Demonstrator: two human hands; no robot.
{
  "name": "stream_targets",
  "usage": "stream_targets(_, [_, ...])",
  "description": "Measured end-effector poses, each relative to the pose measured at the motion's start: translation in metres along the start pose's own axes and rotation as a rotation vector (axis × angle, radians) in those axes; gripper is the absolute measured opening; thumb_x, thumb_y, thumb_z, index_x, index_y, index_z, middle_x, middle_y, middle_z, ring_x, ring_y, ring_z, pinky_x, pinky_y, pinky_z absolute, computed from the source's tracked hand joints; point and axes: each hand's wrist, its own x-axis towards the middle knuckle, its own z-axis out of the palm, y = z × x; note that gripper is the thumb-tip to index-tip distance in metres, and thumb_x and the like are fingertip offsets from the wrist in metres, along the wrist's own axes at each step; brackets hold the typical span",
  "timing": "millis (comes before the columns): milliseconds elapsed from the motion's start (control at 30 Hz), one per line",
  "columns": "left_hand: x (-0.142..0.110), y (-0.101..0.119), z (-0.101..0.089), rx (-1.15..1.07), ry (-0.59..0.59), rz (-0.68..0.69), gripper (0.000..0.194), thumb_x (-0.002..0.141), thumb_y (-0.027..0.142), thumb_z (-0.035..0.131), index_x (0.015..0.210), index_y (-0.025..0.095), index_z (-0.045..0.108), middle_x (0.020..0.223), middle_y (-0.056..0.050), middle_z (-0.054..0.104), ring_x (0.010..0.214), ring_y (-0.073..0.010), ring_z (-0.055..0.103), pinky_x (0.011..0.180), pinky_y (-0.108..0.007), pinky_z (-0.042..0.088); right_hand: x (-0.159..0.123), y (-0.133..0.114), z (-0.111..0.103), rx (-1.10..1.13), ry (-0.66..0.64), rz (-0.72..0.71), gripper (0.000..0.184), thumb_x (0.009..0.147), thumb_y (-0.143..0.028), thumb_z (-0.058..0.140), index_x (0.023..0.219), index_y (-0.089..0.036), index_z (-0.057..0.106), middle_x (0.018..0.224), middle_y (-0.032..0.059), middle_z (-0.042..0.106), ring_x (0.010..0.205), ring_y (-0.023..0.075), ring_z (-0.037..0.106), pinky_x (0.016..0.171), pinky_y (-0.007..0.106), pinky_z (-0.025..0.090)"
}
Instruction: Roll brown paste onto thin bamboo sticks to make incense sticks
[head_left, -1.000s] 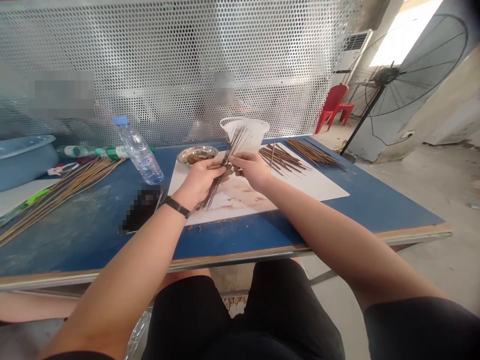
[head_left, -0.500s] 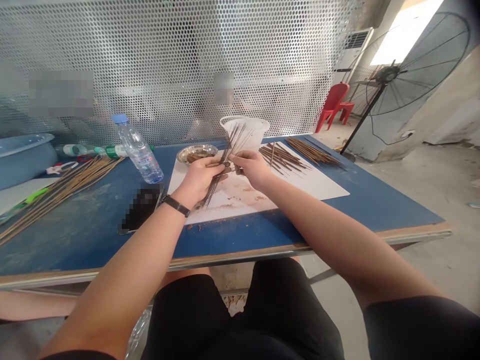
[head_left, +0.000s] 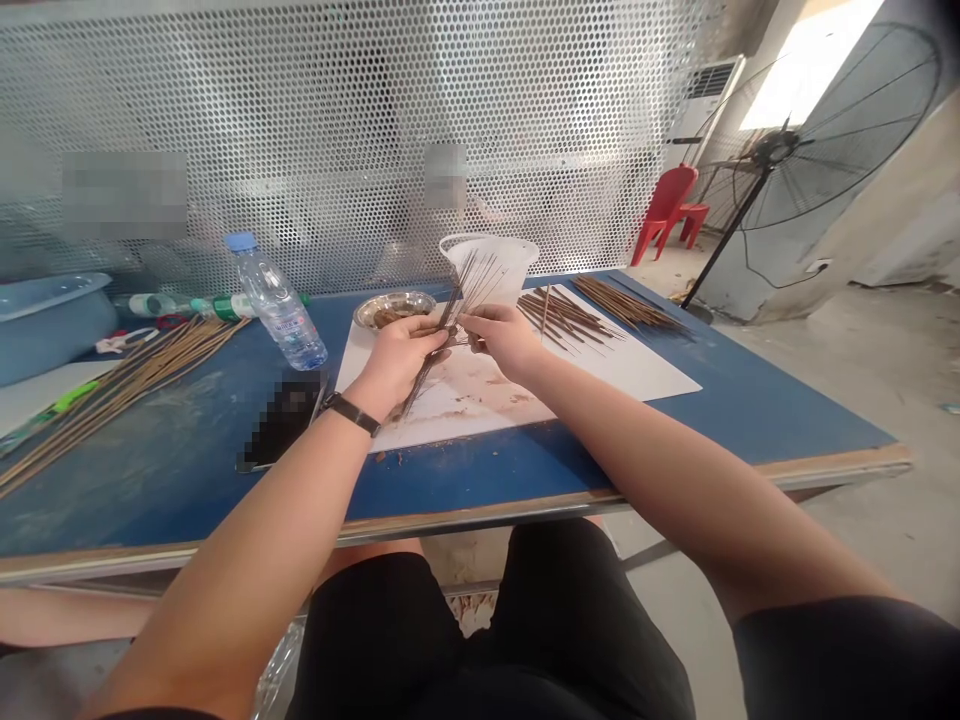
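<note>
My left hand (head_left: 409, 352) is closed round a bundle of thin, dark incense sticks (head_left: 454, 298), which slants up and away from me, its upper ends fanned out. Close beside it, my right hand (head_left: 501, 338) has its fingers pinched together at the sticks' right side; exactly what lies between those fingertips is partly hidden. Both hands are above a white board (head_left: 637, 372) smeared with brown powder. A shiny metal bowl (head_left: 361, 318) with brown material stands behind my left hand. Behind the bundle is a translucent white plastic bucket (head_left: 517, 262).
Coated brown sticks (head_left: 574, 318) lie on the board's right, with another pile (head_left: 626, 303) beyond. Leftward are a water bottle (head_left: 281, 310), a phone (head_left: 285, 420), long bare sticks (head_left: 142, 385) and a blue basin (head_left: 49, 325). A perforated metal screen (head_left: 300, 120) borders the table's back.
The upper ends of the sticks have spread a little further right and sit slightly lower. Both hands stay in almost the same place.
</note>
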Motion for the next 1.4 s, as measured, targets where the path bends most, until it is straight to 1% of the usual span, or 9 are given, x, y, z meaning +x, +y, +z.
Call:
stream_targets(200, [-0.001,-0.003,0.001,0.041,-0.012,0.042,0.025,0.068,0.012,0.097,0.087,0.015,0.083,0.087,-0.004,0.078,0.076,-0.0132,0.070,0.065,-0.024,0.055,0.000,0.002,0.001,0.011,-0.037,-0.045,0.032,0.087,-0.020,0.080,0.062,-0.020,0.062,0.052,-0.0049,0.055,0.051,0.0088,0.047,0.054,0.025,0.037])
stream_targets(333, [-0.003,-0.002,0.002,0.011,0.009,0.026,0.028,0.063,0.013,0.100,0.084,0.016,0.082,0.087,-0.005,0.078,0.078,-0.0143,0.072,0.071,-0.027,0.059,0.001,0.003,0.001,-0.009,-0.041,-0.055,0.034,0.090,-0.019,0.080,0.061,-0.020,0.061,0.050,-0.0050,0.054,0.049,0.0085,0.045,0.054,0.025,0.035])
stream_targets(467, [-0.002,-0.001,0.002,0.000,0.043,0.039,0.028,0.063,0.014,0.100,0.084,0.016,0.083,0.089,-0.005,0.079,0.079,-0.0152,0.074,0.076,-0.030,0.063,-0.001,0.001,0.000,0.005,-0.054,-0.071,0.038,0.090,-0.021,0.081,0.059,-0.021,0.059,0.050,-0.0046,0.053,0.051,0.0096,0.047,0.055,0.026,0.036])
stream_targets(700, [-0.002,0.001,0.000,0.028,0.059,0.078,0.028,0.063,0.017,0.099,0.088,0.015,0.085,0.091,-0.007,0.081,0.080,-0.0182,0.074,0.081,-0.036,0.065,-0.003,-0.001,-0.002,-0.009,-0.080,-0.067,0.042,0.083,-0.036,0.092,0.059,-0.021,0.061,0.053,-0.0029,0.055,0.055,0.0107,0.049,0.058,0.027,0.042])
stream_targets(867, [0.002,-0.003,-0.005,0.044,0.054,0.113,0.033,0.059,0.017,0.101,0.087,0.016,0.084,0.088,-0.006,0.081,0.080,-0.0192,0.074,0.083,-0.039,0.065,0.002,0.004,-0.003,0.065,-0.093,-0.040,0.038,0.076,-0.036,0.097,0.062,-0.019,0.066,0.056,-0.0037,0.057,0.057,0.0102,0.052,0.059,0.027,0.045])
stream_targets(1067, [0.008,-0.009,-0.011,0.060,0.044,0.130,0.040,0.056,0.021,0.104,0.090,0.015,0.085,0.090,-0.007,0.081,0.080,-0.0196,0.075,0.082,-0.039,0.065,0.006,0.007,-0.005,0.101,-0.061,0.012,0.026,0.068,-0.025,0.102,0.072,-0.016,0.078,0.065,-0.0013,0.068,0.062,0.0098,0.059,0.068,0.028,0.055])
stream_targets(1233, [0.005,-0.005,-0.006,0.029,0.054,0.132,0.039,0.053,0.019,0.105,0.084,0.015,0.082,0.085,-0.005,0.080,0.077,-0.0182,0.075,0.081,-0.038,0.065,0.005,0.008,-0.003,0.212,-0.049,0.020,0.033,0.057,-0.021,0.107,0.073,-0.017,0.079,0.080,0.0028,0.077,0.079,0.0154,0.072,0.087,0.034,0.064])
stream_targets(1300, [0.004,-0.004,-0.004,0.028,0.055,0.130,0.039,0.053,0.018,0.105,0.083,0.015,0.081,0.084,-0.005,0.080,0.077,-0.0183,0.075,0.082,-0.038,0.064,0.005,0.009,-0.002,0.239,-0.042,0.033,0.034,0.056,-0.020,0.107,0.074,-0.017,0.079,0.082,0.0031,0.078,0.082,0.0156,0.074,0.091,0.034,0.065])
stream_targets(1400, [0.002,-0.002,-0.003,0.035,0.062,0.116,0.038,0.054,0.017,0.104,0.084,0.015,0.081,0.085,-0.005,0.080,0.079,-0.0187,0.075,0.082,-0.039,0.064,0.006,0.011,-0.001,0.259,-0.035,0.051,0.032,0.060,-0.018,0.106,0.075,-0.016,0.078,0.082,0.0035,0.078,0.081,0.0144,0.074,0.092,0.032,0.065])
